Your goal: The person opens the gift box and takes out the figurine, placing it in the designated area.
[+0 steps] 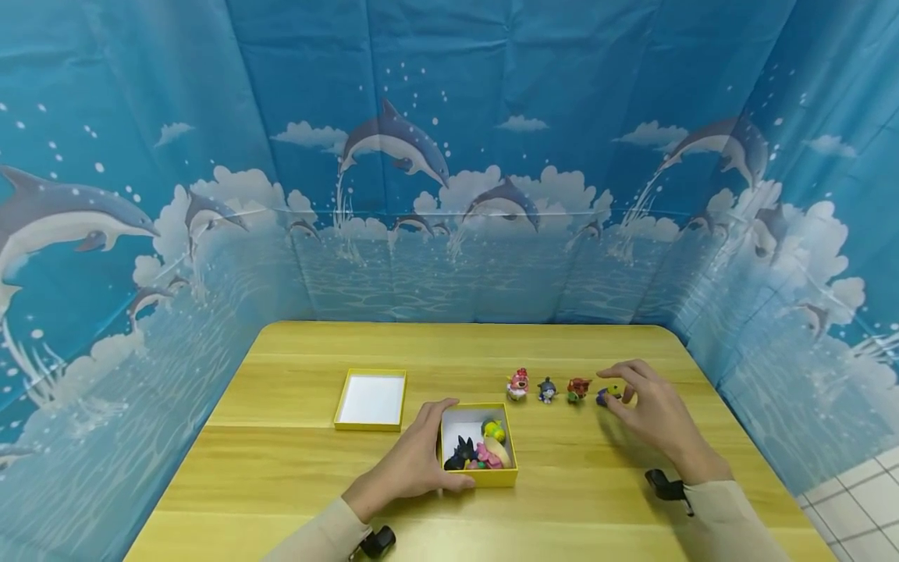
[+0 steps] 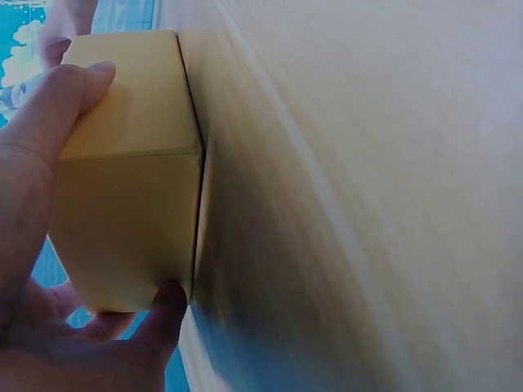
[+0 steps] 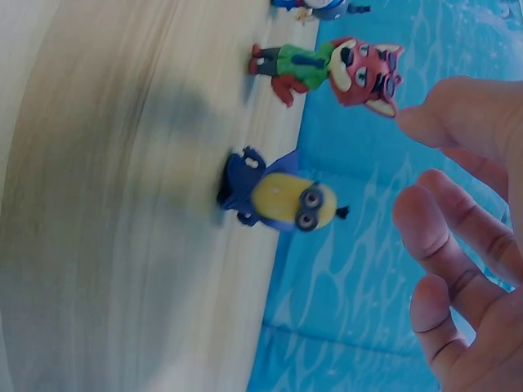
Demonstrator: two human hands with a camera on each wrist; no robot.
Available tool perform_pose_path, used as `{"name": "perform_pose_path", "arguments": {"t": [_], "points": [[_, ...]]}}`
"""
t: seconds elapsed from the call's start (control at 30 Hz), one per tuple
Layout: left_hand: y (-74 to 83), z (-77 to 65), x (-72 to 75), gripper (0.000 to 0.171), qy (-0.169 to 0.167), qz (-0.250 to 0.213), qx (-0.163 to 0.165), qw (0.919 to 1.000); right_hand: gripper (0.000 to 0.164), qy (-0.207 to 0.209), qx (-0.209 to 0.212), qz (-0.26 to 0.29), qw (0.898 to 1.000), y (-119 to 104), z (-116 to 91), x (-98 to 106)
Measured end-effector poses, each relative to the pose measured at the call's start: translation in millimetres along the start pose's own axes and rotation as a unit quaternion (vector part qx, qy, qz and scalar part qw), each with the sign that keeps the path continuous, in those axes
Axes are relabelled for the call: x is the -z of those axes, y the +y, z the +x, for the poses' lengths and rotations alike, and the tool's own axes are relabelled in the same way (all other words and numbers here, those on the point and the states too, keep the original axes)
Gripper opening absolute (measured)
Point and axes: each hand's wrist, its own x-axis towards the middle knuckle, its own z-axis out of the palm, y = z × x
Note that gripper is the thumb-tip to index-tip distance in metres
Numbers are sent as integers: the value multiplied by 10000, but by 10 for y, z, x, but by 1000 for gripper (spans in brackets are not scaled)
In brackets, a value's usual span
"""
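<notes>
My left hand [image 1: 419, 455] grips the open yellow box [image 1: 495, 478], its thumb on the near wall and its fingers round the left and far sides. Inside the box lie a black figurine [image 1: 464, 449], a pink figurine [image 1: 488, 455] and a yellow-green one [image 1: 493, 429]. On the right of the table my right hand [image 1: 649, 410] hovers with fingers spread beside a yellow Minion figurine [image 3: 282, 198] in dark blue. In the right wrist view a gap shows between its fingertips and the Minion, which stands upright.
Left of the Minion stand a fox figurine [image 3: 331, 72] in a green shirt, a small grey-blue figurine [image 1: 547, 390] and a pink-red figurine [image 1: 518, 385], in a row. The box's lid [image 1: 370, 400] lies white inside up, left of the box. Behind the wooden table [image 1: 281, 468] hangs a dolphin-print curtain [image 1: 449, 265].
</notes>
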Motion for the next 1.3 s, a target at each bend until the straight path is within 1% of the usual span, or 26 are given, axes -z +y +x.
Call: {"name": "perform_pose_path", "arguments": {"t": [0.13, 0.23, 0.37, 0.63, 0.8, 0.87, 1.13, 1.3], "points": [[-33, -4, -5, 133, 44, 28, -119, 9999, 48, -23, 145, -9, 9999, -91, 43, 10], [-34, -15, -6, 133, 45, 12, -113, 9999, 48, -7, 314, 39, 9995, -161, 72, 10], [0, -19, 2, 134, -19, -17, -1, 10000, 48, -7, 503, 112, 9987, -267, 116, 22], [5, -4, 12, 134, -46, -13, -50, 10000, 50, -191, 789, 222, 9964, -496, 220, 35], [8, -1, 23, 133, -30, -53, -41, 10000, 48, -423, 1071, 247, 9930, -632, 277, 21], [11, 0, 29, 133, -27, -61, -32, 10000, 47, -549, 1119, 274, 9918, -681, 297, 12], [16, 10, 60, 133, -55, -136, -1, 9999, 45, -1264, 1006, 292, 9864, -862, 375, 23], [-4, 20, 53, 133, -43, -95, -1, 9999, 47, -1458, 1097, 426, 9823, -949, 412, 12]]}}
